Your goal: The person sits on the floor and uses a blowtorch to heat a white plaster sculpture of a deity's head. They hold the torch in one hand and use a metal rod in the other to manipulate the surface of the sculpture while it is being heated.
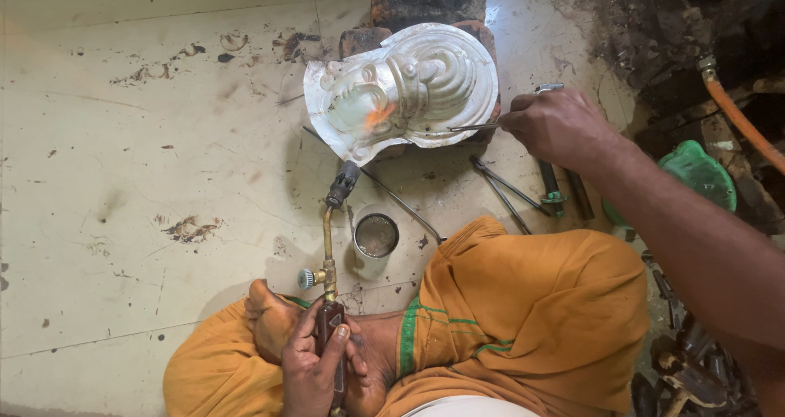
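Over the floor, left hand (315,368) gripping upright torch (331,245), right hand (556,127) pinching rod (474,127)

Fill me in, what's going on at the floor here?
A person sits cross-legged on the floor. The left hand holds a gas torch, its flame on a silver embossed metal face plate propped on bricks. The right hand holds a thin metal rod to the plate. A small metal cup stands nearby.

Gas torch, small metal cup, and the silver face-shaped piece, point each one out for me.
Gas torch (329,253): head view, on its brass neck.
Small metal cup (376,235): head view, on its contents inside the rim.
Silver face-shaped piece (433,73): head view, on the ridged headdress.
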